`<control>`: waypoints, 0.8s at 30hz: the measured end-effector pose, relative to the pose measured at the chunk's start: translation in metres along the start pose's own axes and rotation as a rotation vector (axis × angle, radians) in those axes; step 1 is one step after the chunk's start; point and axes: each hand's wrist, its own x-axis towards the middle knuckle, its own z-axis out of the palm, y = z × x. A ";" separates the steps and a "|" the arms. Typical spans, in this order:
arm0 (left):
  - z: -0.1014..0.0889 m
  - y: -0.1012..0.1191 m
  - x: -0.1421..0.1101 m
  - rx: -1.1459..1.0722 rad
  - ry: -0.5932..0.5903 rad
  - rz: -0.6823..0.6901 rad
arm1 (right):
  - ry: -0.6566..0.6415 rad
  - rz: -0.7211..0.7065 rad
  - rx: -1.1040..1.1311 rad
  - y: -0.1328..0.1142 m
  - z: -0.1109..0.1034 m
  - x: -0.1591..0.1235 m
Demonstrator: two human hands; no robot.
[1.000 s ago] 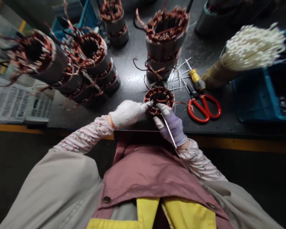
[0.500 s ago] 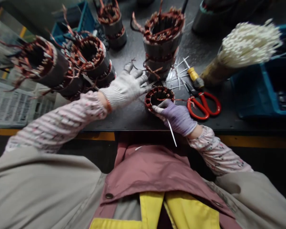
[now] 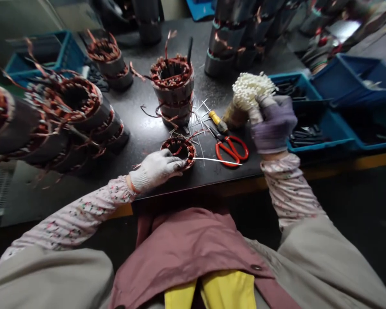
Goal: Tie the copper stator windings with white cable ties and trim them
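My left hand [image 3: 157, 168], in a white glove, is closed on the near left rim of a small motor stator [image 3: 190, 151] with copper windings. Some of its fingers reach over the opening. A thin white sleeve [image 3: 212, 159] sticks out from the stator to the right, across the red-handled scissors [image 3: 232, 151]. Off to the right, my right hand [image 3: 272, 122], in a purple glove, has its fingertips closed at the edge of an upright bundle of thin white sleeves [image 3: 252, 88]. How many sleeves it grips is hidden.
A yellow-handled tool [image 3: 217, 119] lies behind the scissors near scattered white sleeves [image 3: 197, 113]. A taller stator stack [image 3: 173, 92] stands behind the small stator. More stators [image 3: 83, 107] crowd the left. Blue bins [image 3: 328, 133] with dark pieces sit at right.
My right hand has left the small stator and moved right to the sleeve bundle. My left hand, spread open before, has come onto the stator. The view has shifted right.
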 end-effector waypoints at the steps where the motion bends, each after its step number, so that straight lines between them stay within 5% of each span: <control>1: -0.002 0.001 0.001 -0.005 -0.032 -0.011 | -0.056 0.053 -0.091 0.001 0.002 0.009; 4: -0.007 0.006 0.003 -0.003 -0.103 -0.034 | -0.172 0.076 -0.227 -0.002 0.011 0.023; 8: -0.010 0.014 0.000 0.058 -0.127 -0.103 | -0.115 0.023 -0.247 0.002 0.015 0.016; 13: -0.012 0.012 0.000 0.039 -0.163 -0.090 | 0.116 -0.154 -0.021 0.021 0.013 0.022; 16: -0.011 0.004 0.001 -0.055 -0.201 -0.070 | 0.340 -0.044 0.354 0.024 0.017 0.044; 20: -0.005 0.004 -0.002 -0.096 -0.190 -0.151 | 0.417 0.110 0.728 -0.005 0.015 0.057; 24: 0.006 0.017 -0.006 -0.052 -0.120 -0.262 | 0.395 0.055 0.810 -0.059 -0.024 0.009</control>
